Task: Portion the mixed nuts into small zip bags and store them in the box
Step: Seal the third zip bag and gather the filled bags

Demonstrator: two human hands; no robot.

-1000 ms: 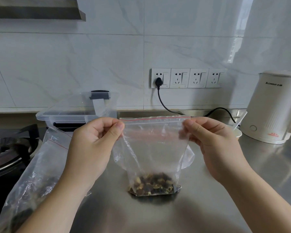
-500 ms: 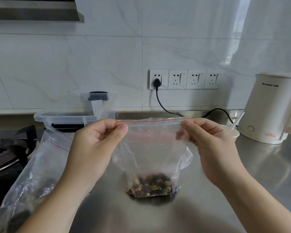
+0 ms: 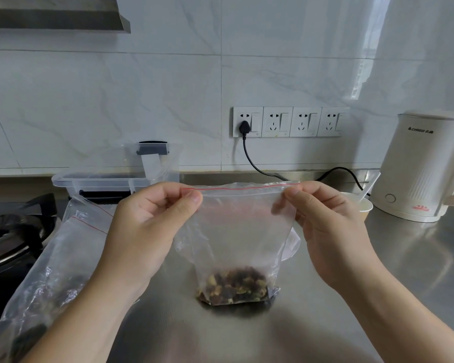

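Unmoved, both hands pinch the zip bag [image 3: 241, 231]; kettle [image 3: 419, 166] reads "CHIGO".

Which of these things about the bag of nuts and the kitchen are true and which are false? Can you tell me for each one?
1. Both hands pinch the top of the small zip bag: the left hand at one corner, the right hand at the other. True.
2. The small zip bag is full to the top with mixed nuts. False: the nuts only fill the bottom.
3. The clear plastic box stands behind the left hand. True.
4. All four wall sockets have plugs in them. False: only the leftmost socket holds a black plug.
5. A white kettle stands at the right. True.
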